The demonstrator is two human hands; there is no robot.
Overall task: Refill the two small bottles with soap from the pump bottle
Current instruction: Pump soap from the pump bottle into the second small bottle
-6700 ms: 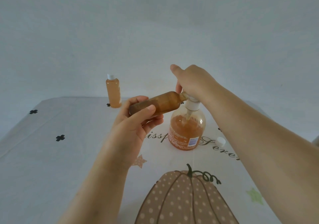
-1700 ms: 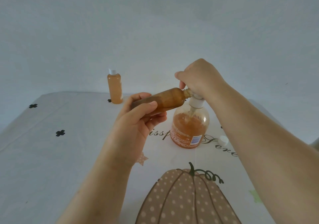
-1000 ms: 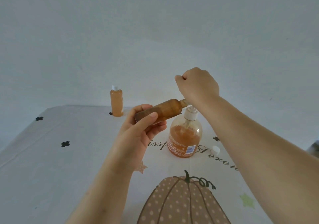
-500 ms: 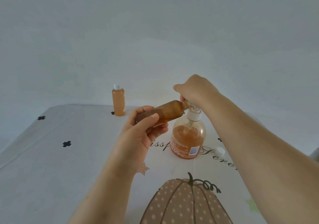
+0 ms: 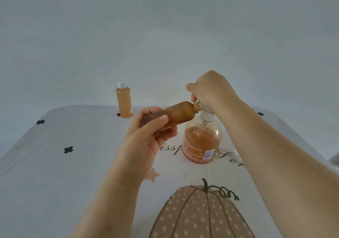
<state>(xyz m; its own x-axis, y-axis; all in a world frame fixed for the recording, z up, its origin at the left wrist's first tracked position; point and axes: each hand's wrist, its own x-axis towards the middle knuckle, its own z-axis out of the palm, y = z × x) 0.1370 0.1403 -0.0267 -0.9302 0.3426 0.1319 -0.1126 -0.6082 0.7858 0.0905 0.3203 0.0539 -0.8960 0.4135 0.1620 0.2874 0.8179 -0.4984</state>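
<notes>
At table [image 5: 55,182] centre, left hand [image 5: 146,138] grips tilted small bottle [image 5: 174,115], neck at pump bottle [image 5: 201,142] head clenched by right hand [image 5: 211,89]; capped bottle [image 5: 124,102] near far edge.

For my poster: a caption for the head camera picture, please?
Left hand holds small brown plastic bottle to clear orange-soap pump bottle; right hand grips its pump.

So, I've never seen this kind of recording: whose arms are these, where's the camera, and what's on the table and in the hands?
No machine here: a person works bare-handed, filmed by one wide-angle camera on their head, looking forward and down. The left hand grips a small bottle tilted nearly flat, its mouth at the spout of the pump bottle, which stands on the pumpkin-print tablecloth. The right hand curls over that bottle's top. A second small bottle, capped and holding orange soap, stands upright near the far edge.
</notes>
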